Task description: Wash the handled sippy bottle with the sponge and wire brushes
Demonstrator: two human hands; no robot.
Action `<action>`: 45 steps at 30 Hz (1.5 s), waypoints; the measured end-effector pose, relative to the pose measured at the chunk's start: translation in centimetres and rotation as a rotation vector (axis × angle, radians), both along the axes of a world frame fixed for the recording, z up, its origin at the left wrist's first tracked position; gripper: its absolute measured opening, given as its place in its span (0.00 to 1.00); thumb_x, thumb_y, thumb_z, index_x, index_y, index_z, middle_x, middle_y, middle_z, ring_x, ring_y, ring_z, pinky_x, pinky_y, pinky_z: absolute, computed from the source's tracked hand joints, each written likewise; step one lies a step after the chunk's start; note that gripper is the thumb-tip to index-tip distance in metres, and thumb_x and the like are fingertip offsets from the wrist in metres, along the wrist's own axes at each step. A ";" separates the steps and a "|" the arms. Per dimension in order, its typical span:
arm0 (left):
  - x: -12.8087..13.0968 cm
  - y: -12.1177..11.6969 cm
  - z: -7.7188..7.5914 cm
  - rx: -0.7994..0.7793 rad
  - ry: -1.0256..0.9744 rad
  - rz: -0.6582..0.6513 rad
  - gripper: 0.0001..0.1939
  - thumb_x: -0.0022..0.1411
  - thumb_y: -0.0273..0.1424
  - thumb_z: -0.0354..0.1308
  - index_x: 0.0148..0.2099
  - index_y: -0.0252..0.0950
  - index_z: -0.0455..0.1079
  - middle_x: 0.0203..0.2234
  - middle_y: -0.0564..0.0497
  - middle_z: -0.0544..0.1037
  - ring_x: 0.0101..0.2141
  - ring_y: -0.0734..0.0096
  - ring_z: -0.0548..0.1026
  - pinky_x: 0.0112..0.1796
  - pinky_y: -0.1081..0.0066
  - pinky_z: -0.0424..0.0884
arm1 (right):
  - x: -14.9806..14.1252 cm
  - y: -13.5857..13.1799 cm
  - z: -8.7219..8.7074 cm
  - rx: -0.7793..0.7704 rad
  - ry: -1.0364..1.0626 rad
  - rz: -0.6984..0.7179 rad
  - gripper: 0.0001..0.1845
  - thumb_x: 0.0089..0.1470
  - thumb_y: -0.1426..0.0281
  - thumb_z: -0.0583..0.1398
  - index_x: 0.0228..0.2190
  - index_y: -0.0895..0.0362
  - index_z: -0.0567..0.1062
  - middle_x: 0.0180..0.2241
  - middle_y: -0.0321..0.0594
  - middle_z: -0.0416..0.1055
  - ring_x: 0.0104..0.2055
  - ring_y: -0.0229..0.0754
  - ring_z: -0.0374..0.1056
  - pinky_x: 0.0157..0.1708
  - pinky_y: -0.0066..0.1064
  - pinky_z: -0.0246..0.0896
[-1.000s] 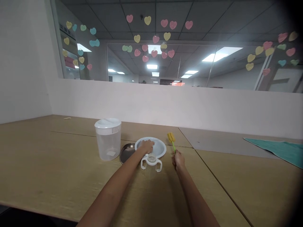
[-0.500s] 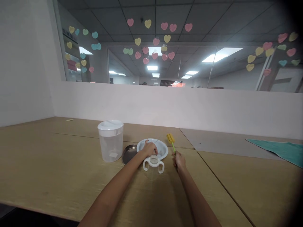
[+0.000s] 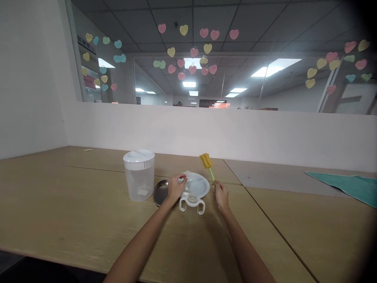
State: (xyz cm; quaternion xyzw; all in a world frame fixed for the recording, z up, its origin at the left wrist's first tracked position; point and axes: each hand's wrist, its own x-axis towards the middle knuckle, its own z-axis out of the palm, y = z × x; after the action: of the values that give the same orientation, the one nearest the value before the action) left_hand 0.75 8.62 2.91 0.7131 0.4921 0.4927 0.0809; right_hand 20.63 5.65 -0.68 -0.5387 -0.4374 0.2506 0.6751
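Observation:
My right hand (image 3: pixel 221 195) grips the green handle of a sponge brush (image 3: pixel 207 160), its yellow sponge head raised and pointing away from me. Over the left side of a white bowl (image 3: pixel 202 188), my left hand (image 3: pixel 176 186) is closed, fingertips pinching a small clear piece (image 3: pixel 187 179) whose exact kind I cannot make out. A thin line runs from it across the bowl. In front of the bowl stands a clear bottle (image 3: pixel 192 199) with a white two-handled collar. Partly behind my left hand lies a round metal dish (image 3: pixel 160 193).
A translucent plastic jug (image 3: pixel 139 179) with a white lid stands to the left of the dish. A teal cloth (image 3: pixel 347 184) lies at the far right. Behind the wooden table (image 3: pixel 73 204) rises a white wall with a window above.
My left hand has lifted from inside the bowl and shifted left, with the small clear piece now showing at its fingertips. The sponge brush has risen and moved slightly left in my right hand.

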 end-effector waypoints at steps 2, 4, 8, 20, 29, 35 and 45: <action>-0.7 -0.8 -0.2 0.033 -0.062 0.026 0.12 0.57 0.36 0.53 0.40 0.37 0.73 0.37 0.50 0.78 0.39 0.71 0.74 0.43 0.71 0.67 | -0.6 -0.8 0.6 0.102 -0.098 0.033 0.23 0.52 0.53 0.50 0.24 0.59 0.71 0.16 0.32 0.61 0.21 0.36 0.57 0.22 0.25 0.52; -1.3 -1.5 -0.4 0.059 -0.105 0.043 0.13 0.57 0.38 0.53 0.39 0.37 0.74 0.37 0.50 0.78 0.39 0.71 0.74 0.43 0.71 0.67 | -0.8 -1.8 0.8 0.177 -0.230 0.064 0.23 0.53 0.53 0.50 0.23 0.59 0.71 0.19 0.35 0.64 0.23 0.37 0.59 0.24 0.25 0.52; -1.7 -2.2 -1.0 0.075 -0.149 0.049 0.13 0.57 0.38 0.54 0.38 0.37 0.74 0.35 0.50 0.78 0.37 0.70 0.74 0.41 0.71 0.66 | -0.4 -3.1 0.4 0.253 -0.607 0.031 0.23 0.56 0.57 0.49 0.22 0.60 0.71 0.19 0.37 0.66 0.23 0.36 0.58 0.25 0.24 0.48; -2.5 -1.6 -2.9 0.061 -0.205 0.068 0.13 0.56 0.37 0.54 0.39 0.36 0.74 0.32 0.48 0.79 0.33 0.69 0.75 0.37 0.73 0.67 | -0.7 -2.7 -0.5 0.354 -1.061 -0.469 0.24 0.63 0.62 0.45 0.31 0.59 0.77 0.24 0.41 0.73 0.26 0.36 0.65 0.26 0.25 0.48; -3.0 -1.4 -2.6 0.115 -0.285 0.182 0.13 0.56 0.40 0.55 0.37 0.37 0.73 0.32 0.49 0.79 0.33 0.71 0.75 0.40 0.71 0.68 | -1.8 -2.8 -0.8 0.371 -1.073 -0.236 0.23 0.60 0.57 0.50 0.28 0.52 0.80 0.24 0.36 0.75 0.24 0.34 0.68 0.23 0.24 0.48; -2.9 -1.4 -2.8 0.160 -0.351 0.128 0.13 0.56 0.40 0.55 0.36 0.36 0.72 0.32 0.50 0.78 0.32 0.73 0.75 0.39 0.73 0.69 | -1.3 -2.8 -0.5 0.331 -1.133 -0.208 0.26 0.59 0.55 0.50 0.22 0.54 0.80 0.23 0.37 0.76 0.23 0.33 0.68 0.23 0.24 0.47; -3.4 -1.5 -2.1 0.183 -0.662 0.130 0.15 0.61 0.41 0.47 0.42 0.36 0.65 0.33 0.48 0.77 0.31 0.73 0.76 0.34 0.74 0.71 | -0.7 -2.9 0.0 0.331 -1.148 -0.398 0.26 0.61 0.57 0.48 0.26 0.57 0.79 0.23 0.41 0.75 0.23 0.34 0.67 0.24 0.25 0.46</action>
State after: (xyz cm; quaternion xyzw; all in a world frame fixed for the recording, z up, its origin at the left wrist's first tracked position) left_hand -2.70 7.17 0.85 0.4862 0.4373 0.7435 0.1400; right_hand 19.88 2.71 -0.68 -0.5467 -0.6545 -0.2797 0.4410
